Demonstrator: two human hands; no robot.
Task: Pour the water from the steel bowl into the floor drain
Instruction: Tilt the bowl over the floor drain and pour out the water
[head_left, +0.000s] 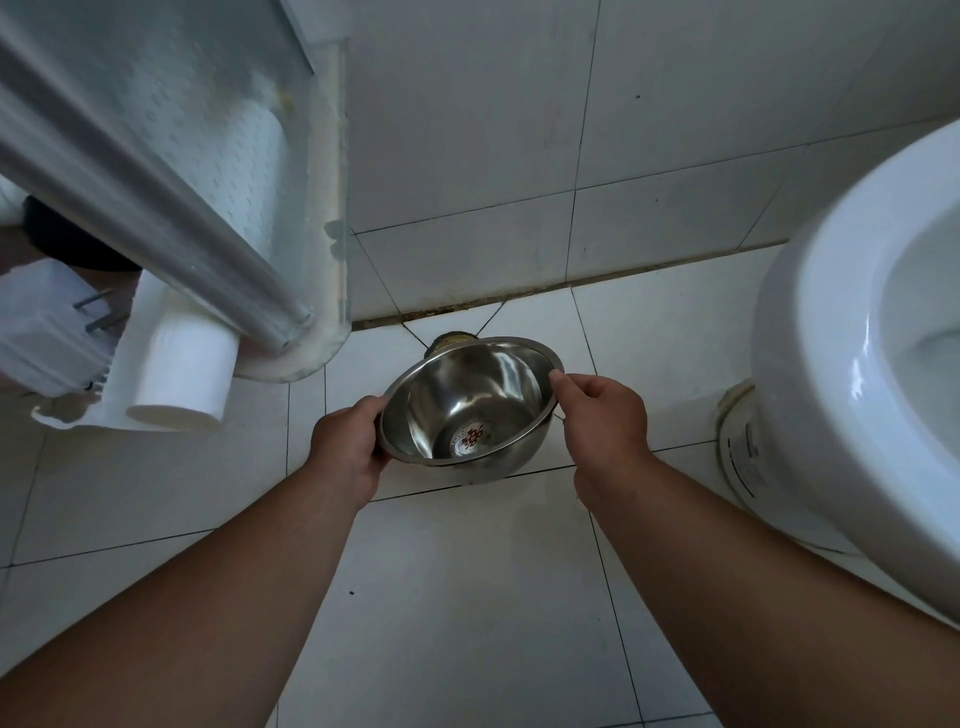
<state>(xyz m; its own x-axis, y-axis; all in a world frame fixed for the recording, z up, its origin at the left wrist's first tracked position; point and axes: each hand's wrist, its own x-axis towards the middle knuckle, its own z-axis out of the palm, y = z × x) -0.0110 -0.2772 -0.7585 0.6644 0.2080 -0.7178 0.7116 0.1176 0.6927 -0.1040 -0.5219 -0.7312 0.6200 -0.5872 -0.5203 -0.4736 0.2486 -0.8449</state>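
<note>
Head view: steel bowl, rigid, light, likely slippery; left hand and right hand fingers pinch opposite rims.

Shiny silver steel bowl centre frame, red-and-white round sticker inside, white floor tiles dark grout, white toilet right edge

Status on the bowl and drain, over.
Left hand and right hand grip steel bowl rim. Bowl tilted over floor drain. Nothing blocking.
</note>
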